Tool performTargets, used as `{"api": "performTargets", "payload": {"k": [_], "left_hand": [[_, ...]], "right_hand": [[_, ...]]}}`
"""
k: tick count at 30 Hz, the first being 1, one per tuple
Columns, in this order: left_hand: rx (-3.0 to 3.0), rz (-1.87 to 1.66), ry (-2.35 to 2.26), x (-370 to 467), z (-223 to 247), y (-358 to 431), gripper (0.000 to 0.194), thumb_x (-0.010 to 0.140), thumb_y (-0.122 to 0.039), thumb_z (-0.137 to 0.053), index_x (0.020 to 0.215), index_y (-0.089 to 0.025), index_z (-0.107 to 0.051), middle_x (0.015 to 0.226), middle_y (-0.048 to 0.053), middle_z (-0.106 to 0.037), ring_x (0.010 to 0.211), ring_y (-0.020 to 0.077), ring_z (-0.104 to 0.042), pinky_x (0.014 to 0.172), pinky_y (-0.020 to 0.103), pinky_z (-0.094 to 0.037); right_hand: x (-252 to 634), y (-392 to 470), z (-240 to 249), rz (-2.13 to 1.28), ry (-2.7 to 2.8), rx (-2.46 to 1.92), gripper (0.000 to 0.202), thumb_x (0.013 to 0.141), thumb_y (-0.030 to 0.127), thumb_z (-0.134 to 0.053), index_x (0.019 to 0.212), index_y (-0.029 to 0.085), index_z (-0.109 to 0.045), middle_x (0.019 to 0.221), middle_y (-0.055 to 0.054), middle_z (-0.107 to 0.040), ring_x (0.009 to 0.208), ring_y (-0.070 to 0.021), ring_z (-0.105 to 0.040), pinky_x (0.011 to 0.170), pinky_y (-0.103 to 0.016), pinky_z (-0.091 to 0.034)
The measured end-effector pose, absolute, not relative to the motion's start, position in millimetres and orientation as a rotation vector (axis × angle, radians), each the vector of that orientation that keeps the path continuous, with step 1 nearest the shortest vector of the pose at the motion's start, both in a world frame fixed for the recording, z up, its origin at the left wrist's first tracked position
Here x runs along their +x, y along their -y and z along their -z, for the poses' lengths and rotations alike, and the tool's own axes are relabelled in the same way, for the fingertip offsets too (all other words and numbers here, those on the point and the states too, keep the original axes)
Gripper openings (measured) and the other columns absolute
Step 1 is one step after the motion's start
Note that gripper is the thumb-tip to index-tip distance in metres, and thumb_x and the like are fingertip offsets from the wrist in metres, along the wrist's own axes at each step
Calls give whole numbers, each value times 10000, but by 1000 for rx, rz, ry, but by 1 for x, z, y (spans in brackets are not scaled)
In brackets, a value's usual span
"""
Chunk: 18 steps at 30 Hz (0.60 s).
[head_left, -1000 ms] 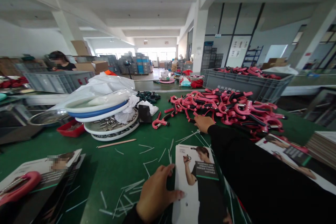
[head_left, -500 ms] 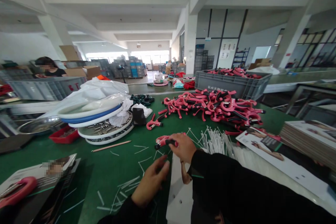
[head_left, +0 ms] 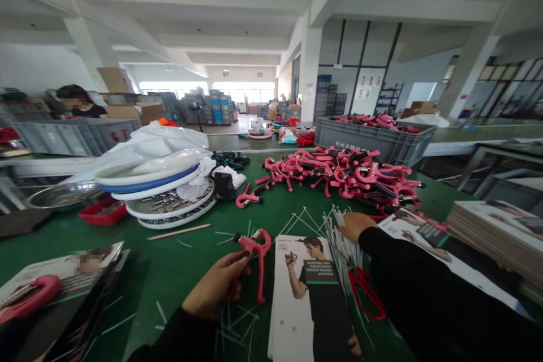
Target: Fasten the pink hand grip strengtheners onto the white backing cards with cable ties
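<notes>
My left hand pinches a pink and black hand grip strengthener above the green table, left of a printed card stack. My right hand reaches into a bundle of white cable ties, its fingers closed at their upper ends; how many it grips is hidden. A pair of red-handled scissors lies below that hand. The top printed card shows a person using a grip and has small holes. Behind my hands is a large pile of pink and black grip strengtheners.
Stacked white and blue trays holding metal parts stand left, near a red tray and a pencil. More cards are stacked right. A grey crate stands behind the pile. Another person is far left.
The hand grip strengthener has passed from my right hand to my left. My right hand has moved right to the cable ties, uncovering the card stack and scissors.
</notes>
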<state>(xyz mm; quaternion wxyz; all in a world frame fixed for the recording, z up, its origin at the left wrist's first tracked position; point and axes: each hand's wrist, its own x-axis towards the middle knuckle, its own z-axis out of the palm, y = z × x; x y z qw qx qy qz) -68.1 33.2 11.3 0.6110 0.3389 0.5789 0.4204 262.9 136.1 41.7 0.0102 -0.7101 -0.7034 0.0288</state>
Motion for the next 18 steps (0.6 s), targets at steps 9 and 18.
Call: {"api": "performTargets", "payload": {"k": [9,18], "left_hand": [[2003,-498,-2313,-60,-34,3,412,801,-501,-429,969,-213,-672,1064,128,-611,963,325,-545,786,406,-388],[2115,-305,-2028,18,-20,-4,574,616,-633,-574,918,-146,-609,913,156,-653,890,339,-596,688,364,-410]], "right_hand": [[291,-137,-35,-312,1991,-2243,266,873,313,-510,1097,172,-540,1126,-70,-549,947,-185,-559,800,-382,-475],[294,-96,-38,-651,1568,-1968,207,882,311,-495,973,141,-569,898,-23,-603,711,-114,-583,624,-278,-501]]}}
